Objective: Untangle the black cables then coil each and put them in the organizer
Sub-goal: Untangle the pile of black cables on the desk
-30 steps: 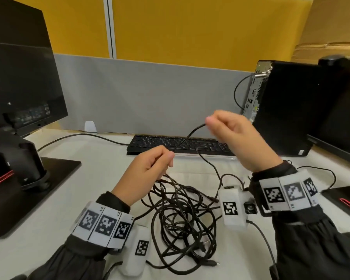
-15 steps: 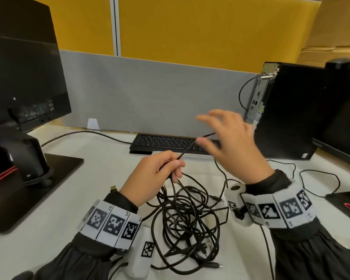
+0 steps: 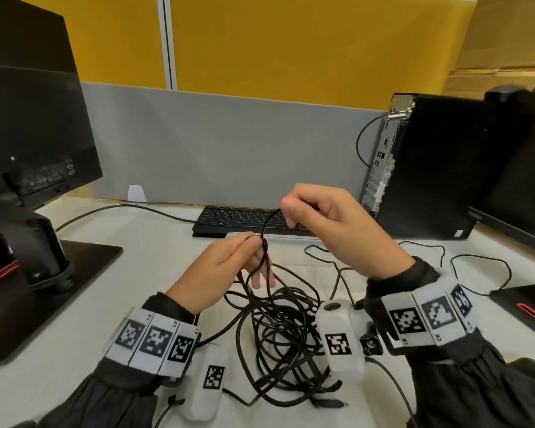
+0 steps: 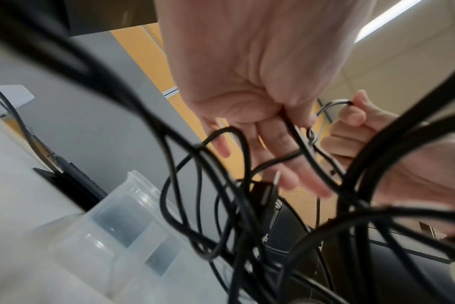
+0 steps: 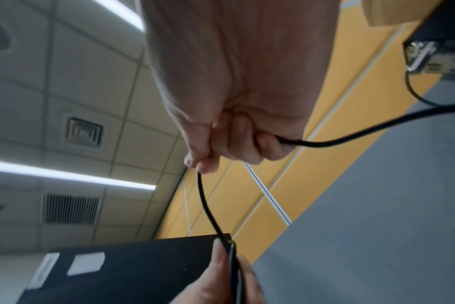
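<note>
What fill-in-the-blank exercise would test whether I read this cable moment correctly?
1. Both hands hold one black ____ stretched between them.
2. The right hand is ____ than the left hand.
3. The tangle lies on the ____, in front of the keyboard.
4. The clear organizer shows only in the ____ wrist view.

Missing words: cable; higher; desk; left

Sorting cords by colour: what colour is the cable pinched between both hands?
Black. The cable between the left hand and right hand shows best in the head view.
</note>
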`<action>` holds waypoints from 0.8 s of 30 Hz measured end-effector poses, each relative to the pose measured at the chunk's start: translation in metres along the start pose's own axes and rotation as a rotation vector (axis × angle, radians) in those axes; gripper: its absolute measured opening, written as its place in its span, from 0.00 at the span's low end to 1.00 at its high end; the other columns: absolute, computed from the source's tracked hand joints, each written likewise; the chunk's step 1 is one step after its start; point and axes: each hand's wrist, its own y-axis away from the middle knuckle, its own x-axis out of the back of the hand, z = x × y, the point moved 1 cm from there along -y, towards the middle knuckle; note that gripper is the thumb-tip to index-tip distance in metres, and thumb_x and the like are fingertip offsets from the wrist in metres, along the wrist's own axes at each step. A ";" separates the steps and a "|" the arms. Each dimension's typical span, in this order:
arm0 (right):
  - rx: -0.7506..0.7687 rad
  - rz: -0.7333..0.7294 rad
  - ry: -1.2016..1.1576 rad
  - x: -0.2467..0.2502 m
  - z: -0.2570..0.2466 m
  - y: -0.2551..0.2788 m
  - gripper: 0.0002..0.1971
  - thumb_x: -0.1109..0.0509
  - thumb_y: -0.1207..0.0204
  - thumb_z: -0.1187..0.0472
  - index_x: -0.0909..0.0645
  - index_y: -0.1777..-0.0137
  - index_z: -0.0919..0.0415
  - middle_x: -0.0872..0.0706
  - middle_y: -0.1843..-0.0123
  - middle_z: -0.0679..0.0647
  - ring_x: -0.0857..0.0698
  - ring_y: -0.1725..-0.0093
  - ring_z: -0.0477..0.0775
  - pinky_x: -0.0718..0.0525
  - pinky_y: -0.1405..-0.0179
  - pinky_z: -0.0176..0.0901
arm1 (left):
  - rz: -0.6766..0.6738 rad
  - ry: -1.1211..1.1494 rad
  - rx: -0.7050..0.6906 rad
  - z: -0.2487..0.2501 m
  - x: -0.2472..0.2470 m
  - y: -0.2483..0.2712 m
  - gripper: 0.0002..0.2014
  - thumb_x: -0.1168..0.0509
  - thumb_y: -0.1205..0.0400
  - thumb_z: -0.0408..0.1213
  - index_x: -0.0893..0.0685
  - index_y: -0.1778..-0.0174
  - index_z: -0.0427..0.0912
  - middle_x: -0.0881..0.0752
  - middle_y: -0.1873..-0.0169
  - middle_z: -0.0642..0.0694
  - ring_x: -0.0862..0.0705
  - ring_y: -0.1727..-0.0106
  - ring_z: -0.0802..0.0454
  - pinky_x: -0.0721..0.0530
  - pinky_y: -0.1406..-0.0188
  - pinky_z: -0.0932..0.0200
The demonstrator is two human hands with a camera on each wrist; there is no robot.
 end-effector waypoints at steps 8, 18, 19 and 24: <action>0.027 0.559 -0.720 0.047 0.001 0.001 0.16 0.48 0.15 0.56 0.30 0.65 0.57 0.38 0.82 0.42 0.42 0.80 0.42 0.44 0.77 0.36 | 0.056 0.018 0.251 -0.011 0.003 0.002 0.19 0.50 0.14 0.45 0.30 0.68 0.39 0.26 0.82 0.53 0.29 0.75 0.57 0.29 0.67 0.63; -0.341 1.033 -0.381 0.115 0.041 0.020 0.08 0.45 0.18 0.54 0.24 0.48 0.51 0.24 0.68 0.44 0.30 0.72 0.42 0.33 0.77 0.35 | 0.212 -0.091 0.285 -0.016 0.013 0.000 0.20 0.49 0.13 0.44 0.19 0.63 0.37 0.30 0.82 0.54 0.32 0.75 0.53 0.34 0.71 0.58; -0.402 0.932 -0.120 0.112 0.045 0.018 0.12 0.42 0.19 0.53 0.25 0.38 0.51 0.19 0.56 0.48 0.22 0.62 0.45 0.24 0.67 0.38 | 0.216 -0.107 0.276 -0.016 0.012 0.001 0.20 0.49 0.13 0.44 0.17 0.63 0.40 0.30 0.83 0.54 0.33 0.75 0.53 0.34 0.71 0.58; -0.364 0.296 0.757 0.056 0.029 0.004 0.28 0.44 0.20 0.40 0.41 0.21 0.43 0.32 0.23 0.53 0.39 0.23 0.54 0.40 0.29 0.61 | 0.228 -0.143 0.229 -0.013 0.006 0.000 0.20 0.49 0.13 0.44 0.17 0.61 0.39 0.28 0.85 0.55 0.33 0.80 0.61 0.34 0.77 0.68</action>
